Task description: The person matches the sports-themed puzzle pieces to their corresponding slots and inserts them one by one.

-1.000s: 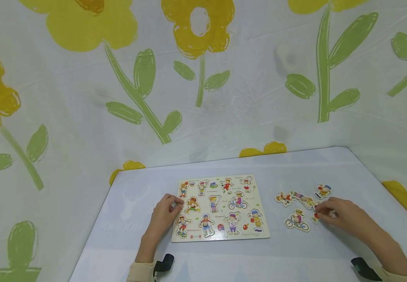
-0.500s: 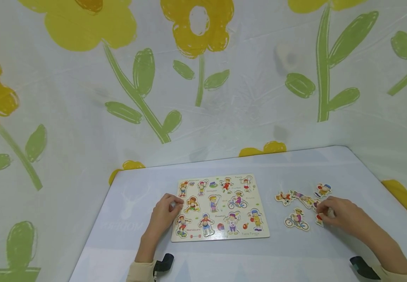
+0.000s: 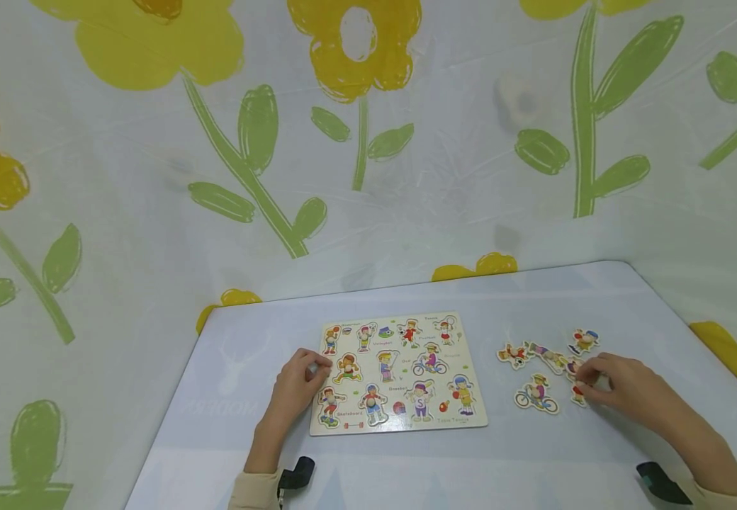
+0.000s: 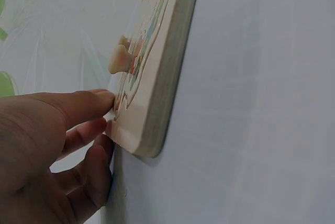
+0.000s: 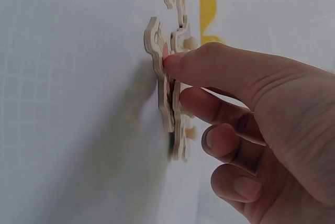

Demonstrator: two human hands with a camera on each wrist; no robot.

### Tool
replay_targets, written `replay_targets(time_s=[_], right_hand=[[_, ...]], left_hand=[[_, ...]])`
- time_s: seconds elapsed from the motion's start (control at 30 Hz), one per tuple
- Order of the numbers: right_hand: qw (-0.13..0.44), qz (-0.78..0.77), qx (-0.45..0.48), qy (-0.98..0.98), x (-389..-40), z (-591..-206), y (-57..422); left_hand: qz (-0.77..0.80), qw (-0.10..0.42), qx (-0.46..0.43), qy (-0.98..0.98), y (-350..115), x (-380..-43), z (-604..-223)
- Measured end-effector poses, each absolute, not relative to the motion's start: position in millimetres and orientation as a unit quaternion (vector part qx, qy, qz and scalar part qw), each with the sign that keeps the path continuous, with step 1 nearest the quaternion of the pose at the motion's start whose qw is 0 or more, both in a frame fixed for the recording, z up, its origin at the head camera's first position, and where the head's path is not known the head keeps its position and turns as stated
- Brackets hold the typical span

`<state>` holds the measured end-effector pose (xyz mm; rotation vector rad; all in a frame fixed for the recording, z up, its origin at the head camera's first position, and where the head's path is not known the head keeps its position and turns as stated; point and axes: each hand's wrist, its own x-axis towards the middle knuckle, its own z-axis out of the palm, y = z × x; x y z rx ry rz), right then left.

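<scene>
A wooden peg puzzle board (image 3: 407, 425) with pictures of children at sports lies flat on the table. My left hand (image 3: 298, 386) holds its left edge, thumb on the face and curled fingers by the side; a round knob (image 4: 120, 59) rises close by. Right of the board, my right hand (image 3: 623, 389) pinches a small figure-shaped puzzle piece (image 5: 163, 98) between thumb and index finger, low over the table. The hand covers most of that piece in the head view. Beside it lie a cyclist piece (image 3: 537, 394) and a piece with a blue cap (image 3: 584, 341).
More loose pieces overlap in a small cluster, among them a red-clothed figure (image 3: 512, 355) and a purple one (image 3: 547, 356). The white table (image 3: 400, 474) has a rounded far corner. Behind it hangs a flower-printed curtain (image 3: 458, 177).
My right fingers have shifted the small piece slightly to the right, next to the cluster. The left hand keeps its place at the board's edge.
</scene>
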<state>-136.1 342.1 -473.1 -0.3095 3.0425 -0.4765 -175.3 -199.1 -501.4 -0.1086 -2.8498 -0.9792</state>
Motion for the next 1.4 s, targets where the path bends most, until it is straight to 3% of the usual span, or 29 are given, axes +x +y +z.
replay_targets(time_s=[0.53, 1.4], right_hand=[[0.004, -0.165, -0.099, 0.981, -140.3, -466.1, 356.6], [-0.028, -0.166, -0.099, 0.981, -171.1, -475.7, 303.5]], left_hand=[[-0.323, 0.059, -0.027, -0.944, -200.7, -175.2, -496.3], [-0.331, 0.058, -0.035, -0.941, -198.9, -174.0, -501.3]])
